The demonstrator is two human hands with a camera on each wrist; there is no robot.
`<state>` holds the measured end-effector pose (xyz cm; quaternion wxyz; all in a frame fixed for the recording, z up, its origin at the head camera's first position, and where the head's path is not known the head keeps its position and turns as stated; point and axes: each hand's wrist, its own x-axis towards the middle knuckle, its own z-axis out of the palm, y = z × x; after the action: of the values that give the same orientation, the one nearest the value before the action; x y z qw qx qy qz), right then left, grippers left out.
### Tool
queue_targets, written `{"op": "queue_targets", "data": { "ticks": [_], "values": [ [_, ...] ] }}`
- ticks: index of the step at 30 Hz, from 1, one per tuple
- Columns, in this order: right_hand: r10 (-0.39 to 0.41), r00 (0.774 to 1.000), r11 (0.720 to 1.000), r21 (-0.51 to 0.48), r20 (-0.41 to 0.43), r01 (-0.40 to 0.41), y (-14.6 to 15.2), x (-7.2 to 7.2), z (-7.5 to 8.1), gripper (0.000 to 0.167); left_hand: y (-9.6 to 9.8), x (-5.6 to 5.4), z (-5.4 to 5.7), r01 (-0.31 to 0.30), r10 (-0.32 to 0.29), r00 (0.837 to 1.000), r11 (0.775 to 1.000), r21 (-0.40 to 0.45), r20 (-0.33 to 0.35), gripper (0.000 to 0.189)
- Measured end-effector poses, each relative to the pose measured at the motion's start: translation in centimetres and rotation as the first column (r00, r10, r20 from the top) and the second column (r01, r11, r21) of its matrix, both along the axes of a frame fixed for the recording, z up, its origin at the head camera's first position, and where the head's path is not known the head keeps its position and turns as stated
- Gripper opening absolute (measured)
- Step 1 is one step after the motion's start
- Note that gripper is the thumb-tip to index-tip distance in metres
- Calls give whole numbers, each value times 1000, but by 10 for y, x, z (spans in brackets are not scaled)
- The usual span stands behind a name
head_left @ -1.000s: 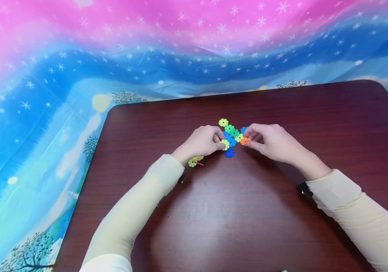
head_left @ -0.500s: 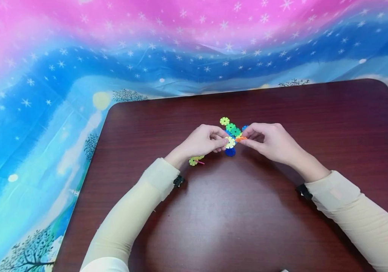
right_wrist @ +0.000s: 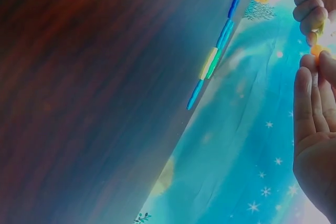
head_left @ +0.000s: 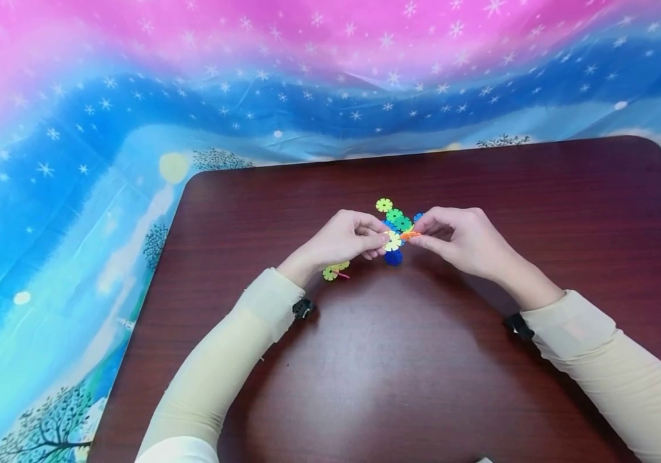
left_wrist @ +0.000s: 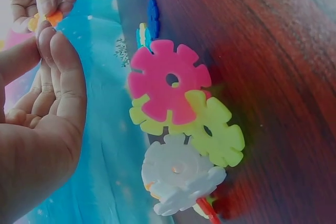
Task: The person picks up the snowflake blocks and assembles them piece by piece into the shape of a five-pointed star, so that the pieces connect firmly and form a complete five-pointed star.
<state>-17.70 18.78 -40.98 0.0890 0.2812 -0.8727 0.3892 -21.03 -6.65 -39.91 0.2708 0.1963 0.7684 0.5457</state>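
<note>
My left hand (head_left: 349,239) pinches a pale yellow notched snowflake disc (head_left: 393,242) by its left edge. An orange notched disc (head_left: 409,236), seen nearly edge-on, is pinched between thumb and fingers of my right hand (head_left: 462,235). The two discs overlap at their edges in the head view, held above the table. Behind them lies a joined group of discs: a yellow disc (head_left: 384,204), green discs (head_left: 402,224) and a blue disc (head_left: 393,258), partly hidden by my fingers. From the right wrist view, the blue disc row (right_wrist: 224,34) lies flat.
Below my left wrist is a second cluster, with a pink disc (left_wrist: 149,80), yellow disc (left_wrist: 223,137), white discs (left_wrist: 165,161) and a red disc edge (left_wrist: 209,211). The dark wooden table (head_left: 365,360) ends at a snowflake-patterned cloth (head_left: 307,109).
My right hand has turned the orange disc from face-on to nearly edge-on and brought it against the yellow disc. My left hand has shifted slightly right. Over the last half second little moved.
</note>
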Motion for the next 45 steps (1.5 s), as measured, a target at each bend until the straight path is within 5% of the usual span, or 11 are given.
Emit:
{"op": "queue_targets", "data": {
  "ticks": [25,31,34,38,41,45],
  "values": [
    [56,998,997,-48,-35,-58,-12,2,1,19,-4,4,-3,-36,35,999,996,87,11,19],
    [24,1000,992,120,9,-25,-13,-9,11,29,-14,3,3,-126,128,992,987,99,-11,21],
    [27,996,948,313,88,-53,-12,-17,11,38,-24,2,5,-181,182,983,978,103,4,21],
    [64,982,850,506,180,-148,-14,-22,3,40,-34,0,5,-226,227,974,969,98,7,22],
    [96,975,793,577,199,-196,-19,-22,-5,46,-38,-1,5,-236,238,971,966,101,-2,22],
    [135,977,765,609,167,-210,-23,-21,-12,46,-40,-1,4,-240,243,970,963,121,-7,21]
  ]
}}
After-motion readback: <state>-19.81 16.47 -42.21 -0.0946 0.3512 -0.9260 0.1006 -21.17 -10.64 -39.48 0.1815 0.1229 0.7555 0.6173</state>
